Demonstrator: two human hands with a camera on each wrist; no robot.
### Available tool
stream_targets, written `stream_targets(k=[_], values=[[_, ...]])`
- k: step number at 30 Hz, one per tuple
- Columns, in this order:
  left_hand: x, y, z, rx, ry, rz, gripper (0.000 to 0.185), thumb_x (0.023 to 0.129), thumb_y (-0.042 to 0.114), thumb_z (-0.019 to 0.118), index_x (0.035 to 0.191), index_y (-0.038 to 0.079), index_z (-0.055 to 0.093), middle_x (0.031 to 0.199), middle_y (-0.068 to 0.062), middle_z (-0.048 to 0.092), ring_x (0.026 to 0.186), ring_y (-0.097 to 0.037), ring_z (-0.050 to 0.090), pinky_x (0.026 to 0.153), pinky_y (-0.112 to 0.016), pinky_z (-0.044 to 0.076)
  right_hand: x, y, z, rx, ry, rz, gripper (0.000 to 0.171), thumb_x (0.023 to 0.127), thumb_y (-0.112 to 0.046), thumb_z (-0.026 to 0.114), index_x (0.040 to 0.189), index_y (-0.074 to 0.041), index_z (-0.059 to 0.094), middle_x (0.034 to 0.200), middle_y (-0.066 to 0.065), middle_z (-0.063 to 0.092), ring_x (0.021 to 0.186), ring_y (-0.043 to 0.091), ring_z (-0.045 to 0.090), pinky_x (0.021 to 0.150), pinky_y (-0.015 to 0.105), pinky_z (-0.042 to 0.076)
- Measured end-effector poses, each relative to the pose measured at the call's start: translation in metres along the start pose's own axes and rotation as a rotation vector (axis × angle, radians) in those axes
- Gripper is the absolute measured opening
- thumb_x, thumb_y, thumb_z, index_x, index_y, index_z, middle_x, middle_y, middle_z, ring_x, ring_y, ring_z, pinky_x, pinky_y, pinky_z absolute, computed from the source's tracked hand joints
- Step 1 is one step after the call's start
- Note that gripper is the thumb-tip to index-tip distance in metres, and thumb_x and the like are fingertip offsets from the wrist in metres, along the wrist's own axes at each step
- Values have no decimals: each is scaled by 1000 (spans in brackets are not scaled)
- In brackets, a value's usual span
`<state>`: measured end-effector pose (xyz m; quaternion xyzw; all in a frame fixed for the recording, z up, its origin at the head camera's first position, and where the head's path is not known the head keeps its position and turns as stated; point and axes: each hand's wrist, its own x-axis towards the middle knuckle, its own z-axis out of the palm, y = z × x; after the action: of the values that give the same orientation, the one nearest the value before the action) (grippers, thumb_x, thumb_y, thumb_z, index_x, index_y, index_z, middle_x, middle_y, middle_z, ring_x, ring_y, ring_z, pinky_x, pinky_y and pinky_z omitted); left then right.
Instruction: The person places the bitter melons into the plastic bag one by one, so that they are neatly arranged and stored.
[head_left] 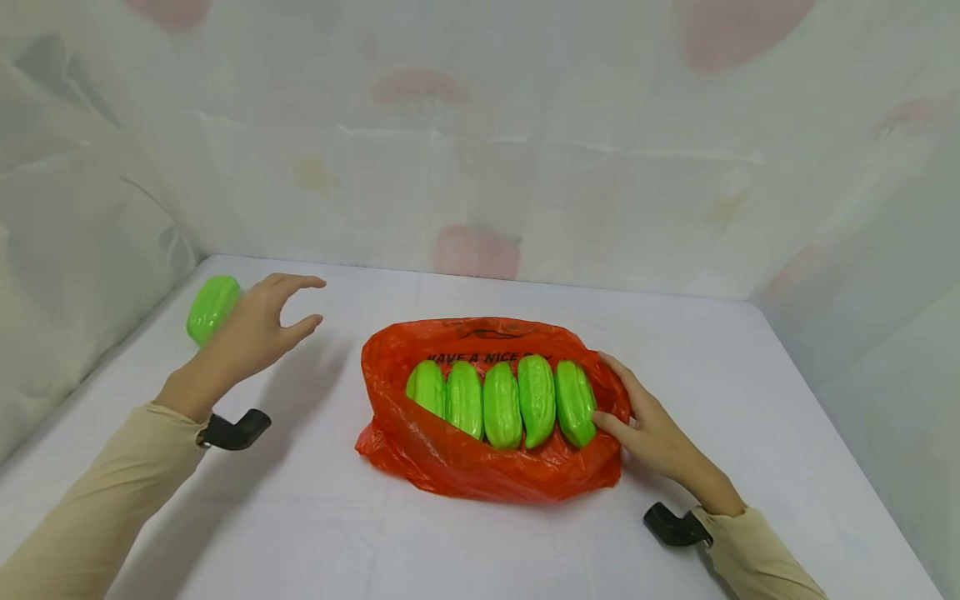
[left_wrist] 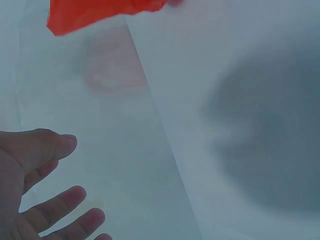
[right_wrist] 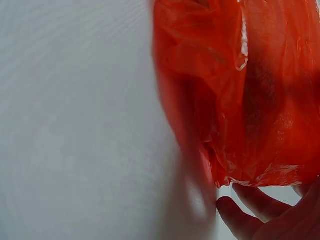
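A red plastic bag (head_left: 480,475) printed "HAVE A NICE DAY" lies with its mouth wide, holding several glossy green, elongated, ridged vegetable-like pieces (head_left: 502,406) side by side in a row. At the bag's right end, my right hand (head_left: 660,437) grips the rim, thumb inside by the rightmost piece and fingers outside. In the right wrist view, the fingers (right_wrist: 240,215) show below the red plastic. My left hand (head_left: 258,325) is raised above the table on the left, thumb and fingers apart, holding nothing. Another green piece (head_left: 213,307) lies behind it, partly hidden by the hand.
The white table (head_left: 315,533) meets a pale patterned sheet (head_left: 570,192) at the back. More sheeting hangs on the left (head_left: 67,217) and right sides. A black wrist mount (head_left: 238,431) sticks out from the left sleeve, and another (head_left: 675,527) from the right.
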<state>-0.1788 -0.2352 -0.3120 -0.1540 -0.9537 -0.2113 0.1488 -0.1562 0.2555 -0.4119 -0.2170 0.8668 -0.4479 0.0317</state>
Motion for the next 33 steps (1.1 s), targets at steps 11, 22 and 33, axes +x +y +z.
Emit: stream_targets(k=[11, 22, 33], values=[[-2, -32, -3, 17, 12, -60, 46, 90, 8, 69, 133, 1, 55, 131, -28, 54, 119, -45, 49, 97, -60, 40, 0, -1, 0, 6, -3, 4, 73, 98, -16, 60, 158, -18, 19, 160, 14, 31, 142, 39, 38, 110, 63, 35], [-3, -65, -5, 17, 10, -116, 48, 90, 8, 67, 135, 0, 52, 131, -31, 53, 118, -46, 47, 97, -61, 37, 0, -2, -1, 8, -3, 11, 73, 97, -16, 60, 158, -17, 19, 159, 15, 33, 140, 38, 40, 109, 63, 36], [-7, -96, -9, 21, 19, -196, 50, 93, 10, 66, 138, -1, 49, 136, -35, 48, 127, -53, 41, 104, -67, 31, -2, -3, -1, 13, -13, 7, 73, 97, -14, 58, 158, -18, 18, 159, 15, 32, 141, 39, 38, 110, 64, 35]])
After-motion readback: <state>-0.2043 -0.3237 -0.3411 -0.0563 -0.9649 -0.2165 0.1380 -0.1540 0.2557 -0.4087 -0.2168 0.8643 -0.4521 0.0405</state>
